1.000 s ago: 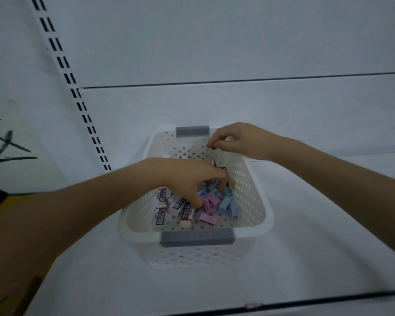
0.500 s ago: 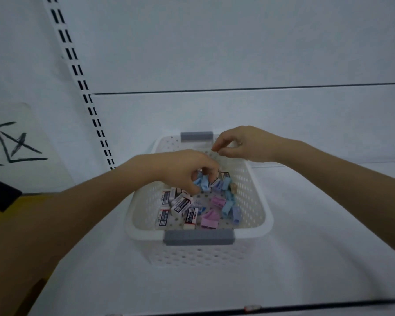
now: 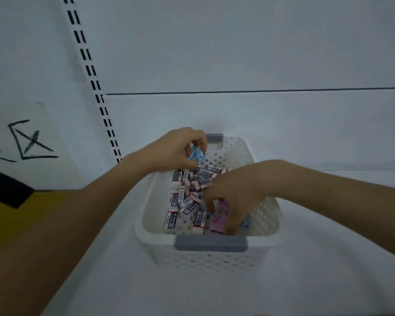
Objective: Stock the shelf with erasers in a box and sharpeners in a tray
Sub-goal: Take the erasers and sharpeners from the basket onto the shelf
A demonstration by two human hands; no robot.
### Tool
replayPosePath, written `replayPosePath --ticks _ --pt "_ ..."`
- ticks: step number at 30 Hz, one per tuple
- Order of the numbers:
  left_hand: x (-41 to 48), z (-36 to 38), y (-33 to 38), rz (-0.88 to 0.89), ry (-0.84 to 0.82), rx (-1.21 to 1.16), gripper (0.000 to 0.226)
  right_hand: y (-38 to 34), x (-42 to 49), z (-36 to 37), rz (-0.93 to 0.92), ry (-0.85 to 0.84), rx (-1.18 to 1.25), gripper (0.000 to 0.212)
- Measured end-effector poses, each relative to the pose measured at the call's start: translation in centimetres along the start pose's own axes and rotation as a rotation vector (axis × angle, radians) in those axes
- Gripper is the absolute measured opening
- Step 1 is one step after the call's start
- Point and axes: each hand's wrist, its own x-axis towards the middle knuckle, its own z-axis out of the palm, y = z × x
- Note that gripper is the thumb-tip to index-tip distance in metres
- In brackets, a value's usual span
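My left hand (image 3: 180,149) pinches small blue plastic sharpeners (image 3: 197,155) above the white perforated plastic basket (image 3: 267,224); sleeved white erasers (image 3: 187,206) lie inside. My right hand (image 3: 233,192) is down among pink sharpeners (image 3: 217,222); I cannot tell its grip.

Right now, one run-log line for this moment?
left hand: holds blue sharpeners above basket | right hand: among pink sharpeners, grip unclear | erasers: in basket

One basket (image 3: 263,201). Two hands: left hand (image 3: 176,149), right hand (image 3: 235,190). Erasers (image 3: 189,207) dozen-plus, uncountable exactly. Sharpeners (image 3: 217,222) several.
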Motion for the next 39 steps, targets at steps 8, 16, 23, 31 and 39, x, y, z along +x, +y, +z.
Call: replayPosePath --ticks 8,16,23,31,39 --pt "0.1 0.3 0.0 -0.004 -0.02 0.049 0.025 -1.5 -0.5 -0.6 -0.13 -0.032 -0.075 0.037" --pt "-0.1 0.2 -0.2 0.014 0.06 -0.039 0.027 -1.5 -0.9 -0.9 -0.115 0.037 0.025 0.034" --pt "0.6 -1.4 -0.9 0.016 0.165 -0.213 0.031 0.0 -4.2 -4.2 0.012 0.289 0.21 0.025" --pt "5.0 -4.1 4.4 0.102 0.162 -0.05 0.027 5.9 -9.6 -4.2 0.215 0.571 0.269 0.023" --pt "9.4 -1.4 16.3 0.213 0.078 0.143 0.026 12.5 -20.1 2.7 0.385 0.579 0.327 0.018"
